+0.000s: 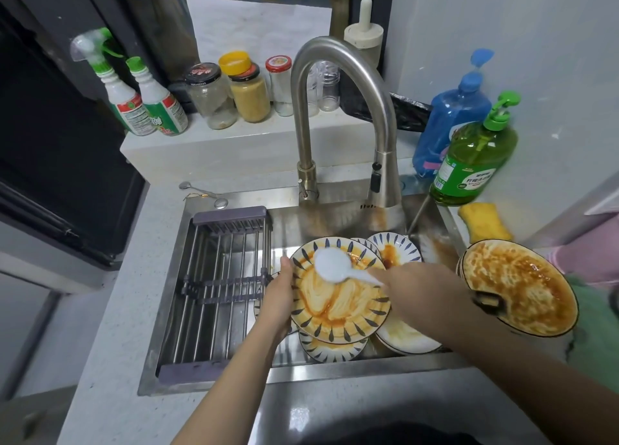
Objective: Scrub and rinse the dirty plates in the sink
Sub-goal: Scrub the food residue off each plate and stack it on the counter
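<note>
I see my left hand [278, 297] gripping the left rim of a sauce-smeared plate [338, 305], thumb over the edge, holding it tilted above the sink [335, 367]. My right hand [418, 290] pinches the handle of a white scrub brush [331, 265], whose round head lies on the plate's upper part. Under and behind that plate I count at least 4 more dirty plates [398, 248] stacked and leaning in the basin. A grey drying rack [217, 284] spans the sink's left half. The faucet [338, 109] arches over the basin. On the counter to the right sit a dirty bowl [519, 287], a yellow sponge [484, 222] and a green soap bottle [475, 163].
</note>
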Demonstrator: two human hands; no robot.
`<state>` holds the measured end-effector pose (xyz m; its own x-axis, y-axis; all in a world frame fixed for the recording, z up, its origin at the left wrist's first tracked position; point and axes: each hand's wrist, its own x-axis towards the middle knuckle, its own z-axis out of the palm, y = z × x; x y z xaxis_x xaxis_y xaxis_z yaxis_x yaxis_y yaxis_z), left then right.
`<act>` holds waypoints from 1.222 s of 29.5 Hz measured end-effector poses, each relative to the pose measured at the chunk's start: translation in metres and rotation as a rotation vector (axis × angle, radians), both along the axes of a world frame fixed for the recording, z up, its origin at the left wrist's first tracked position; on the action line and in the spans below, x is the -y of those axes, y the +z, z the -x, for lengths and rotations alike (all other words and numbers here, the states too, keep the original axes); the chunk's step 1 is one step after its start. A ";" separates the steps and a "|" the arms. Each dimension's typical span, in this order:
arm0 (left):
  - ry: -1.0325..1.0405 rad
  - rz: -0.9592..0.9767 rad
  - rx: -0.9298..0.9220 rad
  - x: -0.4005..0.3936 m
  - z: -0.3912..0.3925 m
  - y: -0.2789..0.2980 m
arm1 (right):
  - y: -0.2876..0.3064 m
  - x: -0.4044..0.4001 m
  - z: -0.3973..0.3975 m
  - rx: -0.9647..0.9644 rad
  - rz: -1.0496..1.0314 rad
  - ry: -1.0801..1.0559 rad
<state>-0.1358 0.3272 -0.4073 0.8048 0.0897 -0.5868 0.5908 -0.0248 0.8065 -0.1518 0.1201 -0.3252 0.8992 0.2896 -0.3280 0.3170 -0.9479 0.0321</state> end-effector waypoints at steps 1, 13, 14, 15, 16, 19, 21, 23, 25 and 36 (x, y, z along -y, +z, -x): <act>-0.025 -0.011 0.008 0.002 0.000 -0.002 | -0.001 -0.004 -0.005 0.027 0.002 -0.026; -0.063 -0.115 0.077 -0.007 -0.011 -0.009 | -0.012 -0.024 -0.012 0.153 0.001 -0.032; -0.069 -0.113 0.076 -0.004 -0.010 -0.008 | -0.014 -0.028 -0.008 0.146 -0.016 0.001; -0.067 -0.113 0.074 -0.005 -0.010 -0.006 | -0.018 -0.029 -0.008 0.150 -0.034 0.019; -0.063 -0.114 0.074 -0.006 -0.010 -0.006 | -0.021 -0.025 -0.009 0.159 -0.036 0.014; -0.030 -0.089 0.082 -0.015 -0.012 -0.008 | -0.019 -0.008 -0.018 0.152 0.038 -0.082; -0.033 -0.131 0.089 -0.018 -0.013 -0.012 | -0.013 -0.003 -0.020 0.115 0.098 -0.076; -0.078 -0.165 0.098 -0.014 -0.015 -0.015 | -0.009 -0.010 -0.018 0.116 0.081 -0.030; -0.107 -0.177 0.096 -0.008 -0.015 -0.015 | -0.011 -0.020 -0.014 0.125 0.028 0.024; 0.013 -0.228 0.136 -0.011 -0.015 -0.023 | 0.010 0.001 -0.010 -0.073 0.143 0.082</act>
